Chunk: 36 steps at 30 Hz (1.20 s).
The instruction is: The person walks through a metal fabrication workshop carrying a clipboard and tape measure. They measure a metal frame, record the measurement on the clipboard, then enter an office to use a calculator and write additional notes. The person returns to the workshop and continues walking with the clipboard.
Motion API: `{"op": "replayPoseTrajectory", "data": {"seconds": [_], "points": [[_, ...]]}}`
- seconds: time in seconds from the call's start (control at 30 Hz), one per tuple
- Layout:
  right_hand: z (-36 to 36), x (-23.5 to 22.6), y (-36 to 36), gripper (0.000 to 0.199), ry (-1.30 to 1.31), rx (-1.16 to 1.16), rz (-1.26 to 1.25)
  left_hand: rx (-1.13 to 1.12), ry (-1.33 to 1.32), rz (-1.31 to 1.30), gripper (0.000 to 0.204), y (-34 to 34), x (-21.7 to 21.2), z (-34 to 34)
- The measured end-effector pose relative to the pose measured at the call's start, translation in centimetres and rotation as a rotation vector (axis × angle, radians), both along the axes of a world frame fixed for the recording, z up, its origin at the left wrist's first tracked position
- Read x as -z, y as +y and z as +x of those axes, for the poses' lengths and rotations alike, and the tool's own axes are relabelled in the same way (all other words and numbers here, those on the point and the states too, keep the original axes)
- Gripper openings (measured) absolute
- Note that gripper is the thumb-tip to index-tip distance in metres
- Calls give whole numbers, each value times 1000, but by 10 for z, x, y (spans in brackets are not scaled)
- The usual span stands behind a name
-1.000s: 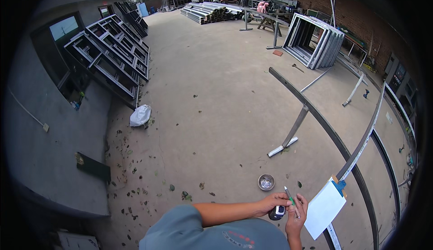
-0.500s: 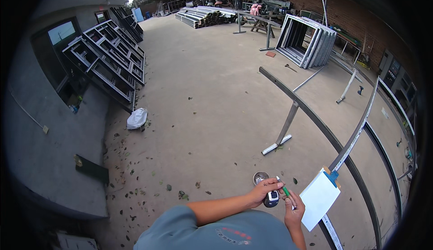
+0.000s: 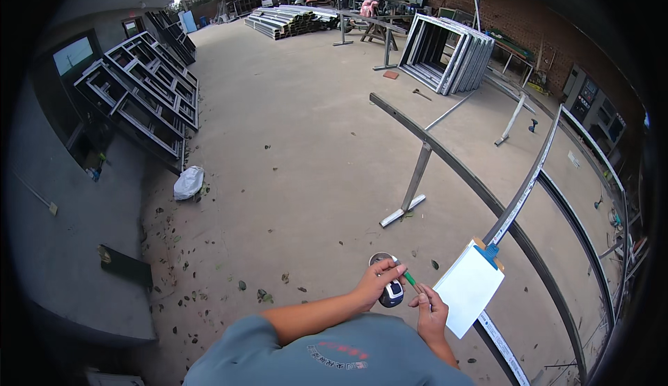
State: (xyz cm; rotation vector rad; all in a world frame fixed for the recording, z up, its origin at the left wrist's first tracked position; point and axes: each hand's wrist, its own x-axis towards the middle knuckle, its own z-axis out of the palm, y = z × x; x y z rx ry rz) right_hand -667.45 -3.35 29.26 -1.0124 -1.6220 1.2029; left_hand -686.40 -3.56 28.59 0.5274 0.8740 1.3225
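Note:
My left hand is closed round a dark tape measure with a pale face. A slim green pen slants between the hands. My right hand pinches its lower end, and the left fingertips lie against or very near its upper part; I cannot tell whether they grip it. Right of my right hand, a clipboard with blank white paper and a blue clip lies on a long metal profile. Just beyond my left hand, a small round bowl shows partly on the floor.
A dark rail on a stand runs along the right. Stacked window frames stand farther back. More frames lean on the left wall, near a white bag. Piled profiles lie at the back.
The whole view has shifted, so things sit farther left and slightly higher. The right hand has moved a little down the pen, which slants more. The tape measure stays in my left hand.

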Motion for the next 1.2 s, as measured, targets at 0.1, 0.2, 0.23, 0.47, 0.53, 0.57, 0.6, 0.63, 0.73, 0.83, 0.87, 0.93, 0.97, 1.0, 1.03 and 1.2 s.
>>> {"op": "replayPoseTrajectory", "data": {"seconds": [0.1, 0.2, 0.23, 0.47, 0.53, 0.57, 0.6, 0.63, 0.73, 0.83, 0.87, 0.93, 0.97, 1.0, 1.03, 1.2], "points": [[2, 2, 0, 28, 14, -6, 6, 8, 52, -3, 25, -3, -1, 1], [6, 4, 0, 30, 18, -2, -53, 29, 27, -19, 26, -3, 0, 3], [7, 4, -2, 30, 33, 4, -50, 33, 32, -8, 26, -3, 1, 2], [4, 0, 0, 31, 108, -41, 144, 138, -94, -90, 25, -2, -8, 3], [3, -2, 2, 33, 85, -57, 153, 173, -113, -105, 26, -1, -9, 3], [3, -2, 4, 34, 64, -53, 187, 188, -122, -111, 26, 0, -10, 3], [4, -2, 4, 34, 34, -56, 201, 201, -133, -122, 27, 0, -9, 3], [5, -3, 5, 34, 21, -59, 206, 202, -129, -111, 27, 1, -8, 2], [4, -3, 5, 34, -23, -37, 219, 216, -127, -100, 28, 1, -4, 2], [3, -3, 5, 34, -7, -30, 211, 253, -146, -124, 28, 2, -3, 1], [3, -3, 5, 34, -15, -27, 228, 265, -155, -129, 27, 2, -3, 1], [3, -3, 5, 33, -3, -23, 208, 297, -167, -118, 27, 3, -4, 1], [3, -3, 4, 33, -3, -14, 231, 291, -166, -113, 27, 3, -4, 1], [2, -3, 4, 32, 5, -7, 234, 285, -165, -107, 27, 3, -4, 1], [2, -2, 3, 31, 23, 5, 221, 279, -164, -103, 27, 3, -4, 1], [1, 1, 0, 26, 6, 86, 185, 150, -101, -101, 28, 3, 3, -1]]}}
